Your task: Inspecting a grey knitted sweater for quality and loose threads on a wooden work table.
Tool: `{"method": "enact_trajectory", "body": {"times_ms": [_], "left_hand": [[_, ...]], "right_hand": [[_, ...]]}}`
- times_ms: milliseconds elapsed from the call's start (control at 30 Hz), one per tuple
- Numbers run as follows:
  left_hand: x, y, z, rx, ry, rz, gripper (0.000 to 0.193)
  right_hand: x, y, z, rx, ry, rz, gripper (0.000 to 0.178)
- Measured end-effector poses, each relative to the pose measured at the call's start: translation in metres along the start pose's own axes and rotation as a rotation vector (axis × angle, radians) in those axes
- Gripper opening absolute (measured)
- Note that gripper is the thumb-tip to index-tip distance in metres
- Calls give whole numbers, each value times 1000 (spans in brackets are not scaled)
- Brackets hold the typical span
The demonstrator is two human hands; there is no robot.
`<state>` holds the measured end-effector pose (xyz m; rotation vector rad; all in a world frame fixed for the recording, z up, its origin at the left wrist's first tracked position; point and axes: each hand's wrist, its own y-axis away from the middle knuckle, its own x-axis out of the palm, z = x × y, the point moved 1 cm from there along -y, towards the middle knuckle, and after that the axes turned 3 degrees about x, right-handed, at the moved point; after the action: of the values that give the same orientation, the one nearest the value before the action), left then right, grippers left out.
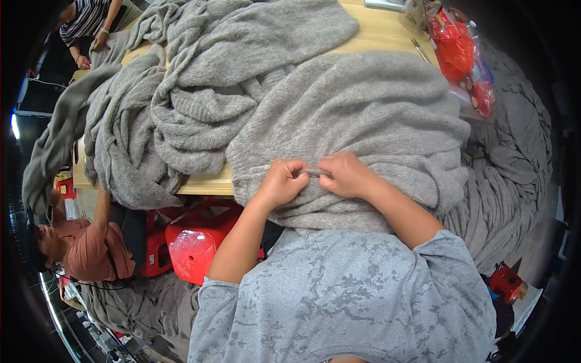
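Pale-yellow wood tbl (387,30) mostly covered: rumpled grey knit heap (130,133) crowds L side, w/ bright-red plastic bag (455,54) at far R corner, thin metal tool (420,49) just L of it. Glossy red plastic stool (190,248) below tbl's near edge; co-worker in brownish-pink shirt (91,254) at L. Wide, fuzzy lt-grey knit piece (375,103) lies on tbl in front of person, near part hanging over edge. L hand (283,183) & R hand (345,175) close together, each w/ thumb & fingers closed, pinching a narrow fold of it betw. them.
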<state>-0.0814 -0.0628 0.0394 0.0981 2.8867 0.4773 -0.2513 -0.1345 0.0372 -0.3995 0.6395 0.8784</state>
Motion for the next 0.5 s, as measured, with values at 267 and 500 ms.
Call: {"method": "enact_trajectory", "body": {"times_ms": [267, 500], "left_hand": [[-5, -5, 8, 153, -177, 42, 11], [0, -5, 4, -44, 243, 169, 4]], "right_hand": [[3, -2, 2, 11, -6, -15, 15], [-12, -11, -7, 303, -641, 307, 11]]}}
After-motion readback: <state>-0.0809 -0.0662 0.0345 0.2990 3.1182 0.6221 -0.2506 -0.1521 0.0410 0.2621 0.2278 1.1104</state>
